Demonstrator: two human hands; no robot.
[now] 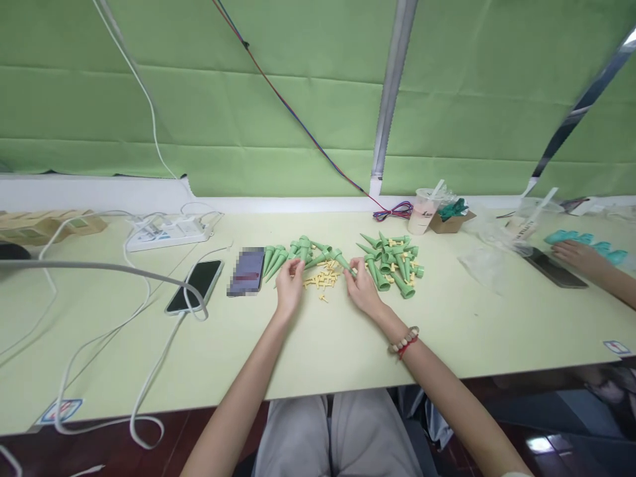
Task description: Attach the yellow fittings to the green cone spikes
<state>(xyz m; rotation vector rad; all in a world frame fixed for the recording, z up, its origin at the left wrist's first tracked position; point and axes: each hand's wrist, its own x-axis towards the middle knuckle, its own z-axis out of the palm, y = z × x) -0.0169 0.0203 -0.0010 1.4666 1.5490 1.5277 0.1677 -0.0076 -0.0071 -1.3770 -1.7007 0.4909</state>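
My left hand (289,286) rests on the pale green table (322,344), fingers pinched at the edge of a pile of green cone spikes (298,254); what the fingertips hold is too small to name. My right hand (362,289), with a bead bracelet on the wrist, grips one green cone (342,260) by its wide end. Several small yellow pegs (322,279) lie scattered between the two hands. A second pile of green cones with yellow pegs fitted (395,262) lies just right of my right hand.
Two phones (195,285) (246,270) lie left of the piles, beside white cables (99,331) and a power strip (166,232). A plastic cup (423,211) and small box (450,220) stand at the back. Another person's hand (576,255) rests at the right by teal parts (591,242) and a phone (556,268).
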